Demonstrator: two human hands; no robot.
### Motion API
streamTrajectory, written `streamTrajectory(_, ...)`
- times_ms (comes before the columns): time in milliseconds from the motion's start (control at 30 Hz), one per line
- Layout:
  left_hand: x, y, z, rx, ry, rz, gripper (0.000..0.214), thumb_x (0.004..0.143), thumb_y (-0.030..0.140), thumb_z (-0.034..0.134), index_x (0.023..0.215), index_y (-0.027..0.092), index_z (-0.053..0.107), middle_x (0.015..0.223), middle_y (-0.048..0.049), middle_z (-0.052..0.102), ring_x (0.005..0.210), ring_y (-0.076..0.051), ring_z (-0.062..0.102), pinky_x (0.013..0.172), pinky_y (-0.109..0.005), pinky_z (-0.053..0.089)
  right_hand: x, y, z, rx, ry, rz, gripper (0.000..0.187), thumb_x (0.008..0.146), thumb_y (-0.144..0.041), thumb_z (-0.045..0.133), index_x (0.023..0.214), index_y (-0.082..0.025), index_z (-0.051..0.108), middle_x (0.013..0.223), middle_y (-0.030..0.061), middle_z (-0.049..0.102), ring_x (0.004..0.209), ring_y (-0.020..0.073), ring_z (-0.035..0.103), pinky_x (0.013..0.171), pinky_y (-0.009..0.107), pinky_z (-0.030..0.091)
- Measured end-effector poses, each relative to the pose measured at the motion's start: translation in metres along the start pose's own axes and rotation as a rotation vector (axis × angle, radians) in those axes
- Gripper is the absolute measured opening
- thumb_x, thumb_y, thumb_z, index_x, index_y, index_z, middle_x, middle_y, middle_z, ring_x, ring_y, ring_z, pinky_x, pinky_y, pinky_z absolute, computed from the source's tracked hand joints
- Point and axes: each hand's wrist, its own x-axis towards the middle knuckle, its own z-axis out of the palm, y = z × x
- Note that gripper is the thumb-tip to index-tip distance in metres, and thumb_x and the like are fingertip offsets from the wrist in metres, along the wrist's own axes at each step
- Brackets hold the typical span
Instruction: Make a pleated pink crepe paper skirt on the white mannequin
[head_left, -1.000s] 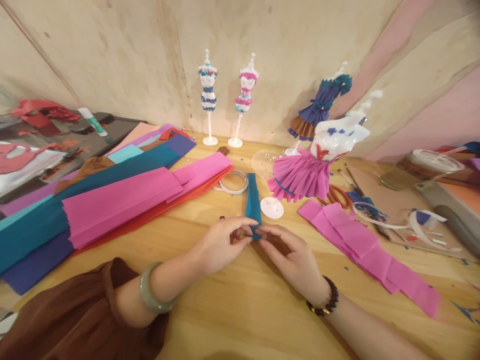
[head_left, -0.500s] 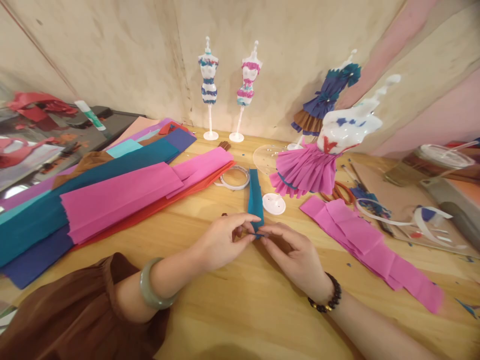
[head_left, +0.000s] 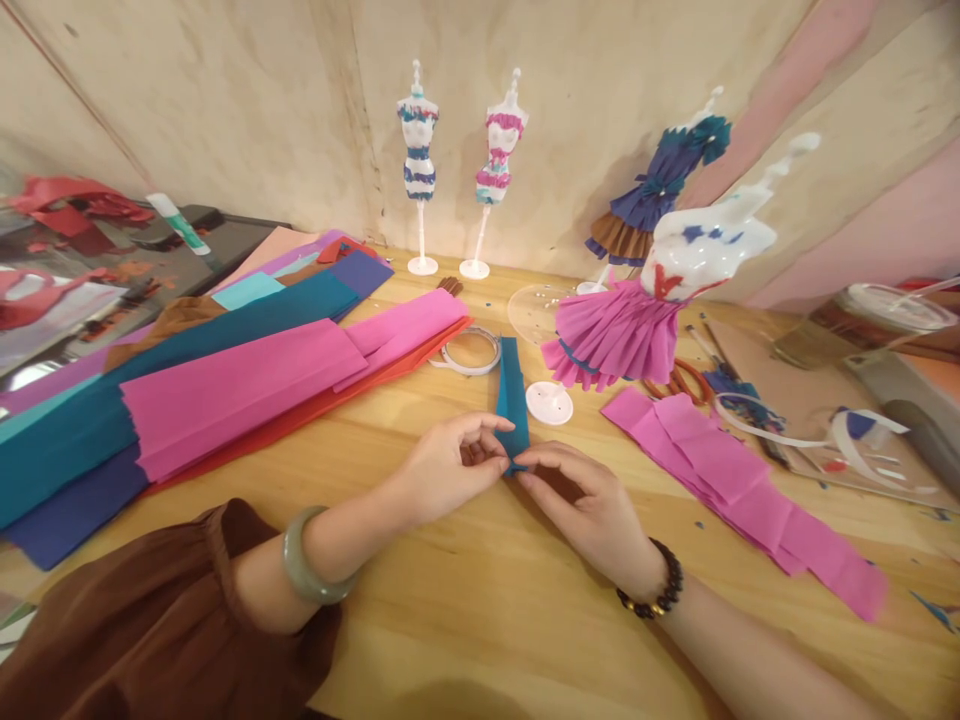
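A narrow teal crepe paper strip point(head_left: 513, 400) lies lengthwise on the table, pointing away from me. At its near end my left hand point(head_left: 455, 460) pinches the paper between thumb and fingers. From the other side my right hand point(head_left: 574, 495) grips the same end with thumb and forefinger. The fingertips of both hands almost meet over a small fold. Beyond the strip sits a roll of double-sided tape point(head_left: 472, 368), and to its right is the white round base point(head_left: 550, 402) of a mini mannequin point(head_left: 705, 250) in a pleated pink paper skirt point(head_left: 615, 335).
Stacked crepe paper sheets point(head_left: 247, 400) cover the left side. Two small mannequins point(head_left: 418, 150) stand by the wall, with a dressed one point(head_left: 652, 190) at right. Folded pink paper point(head_left: 720, 470), orange-handled scissors point(head_left: 686, 382) and a lidded drink cup point(head_left: 862, 320) are on the right.
The view has shifted slightly. Both hands stay at the strip's near end, with the small folded bit between the fingertips turned a little; the left fingers have loosened slightly.
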Motion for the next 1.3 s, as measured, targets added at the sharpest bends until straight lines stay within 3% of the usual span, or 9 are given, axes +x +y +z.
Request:
streamTrajectory(267,0.0018,0.0059,-0.0011,-0.068,0.008,-0.079,0.028,0.077,0.015,0.066,0.105,0.016,0.063,0.077,0.0005,0.07,0.074,-0.014,0.064,0.074,-0.028,0.049,-0.0007,0.0028,0.0006,-0.04,0.018,-0.011,0.016,0.085,-0.015,0.066,0.098,-0.024,0.071,0.09,0.0039,0.075,0.082,0.0173,0.07,0.076,0.029,0.057)
streamTrajectory(500,0.0028,0.0059,-0.0021,-0.083,0.016,-0.112,0.028,0.075,0.013,0.066,0.103,0.016,0.064,0.075,0.0008,0.069,0.07,-0.013,0.063,0.071,-0.026,0.047,-0.0002,0.0018,0.0001,-0.028,0.004,-0.059,0.019,0.087,-0.011,0.063,0.097,-0.024,0.073,0.088,0.0041,0.075,0.083,0.0177,0.07,0.074,0.03,0.057)
streamTrajectory(1100,0.0034,0.0033,-0.0027,-0.054,0.007,-0.092,0.027,0.074,0.018,0.068,0.101,0.016,0.065,0.076,0.0002,0.069,0.067,-0.013,0.062,0.067,-0.026,0.047,-0.0003,-0.0004,-0.0018,-0.001,-0.014,0.028,0.017,0.084,-0.017,0.067,0.097,-0.025,0.076,0.089,0.0059,0.075,0.082,0.0194,0.071,0.075,0.033,0.06)
streamTrajectory(1300,0.0039,0.0053,-0.0017,-0.042,0.008,-0.106,0.024,0.076,0.014,0.065,0.1,0.015,0.065,0.075,0.0011,0.066,0.066,-0.011,0.06,0.066,-0.025,0.045,-0.0004,0.0003,-0.0008,0.005,0.002,-0.008,0.02,0.084,-0.012,0.066,0.096,-0.024,0.077,0.086,0.0051,0.074,0.078,0.017,0.071,0.072,0.029,0.059)
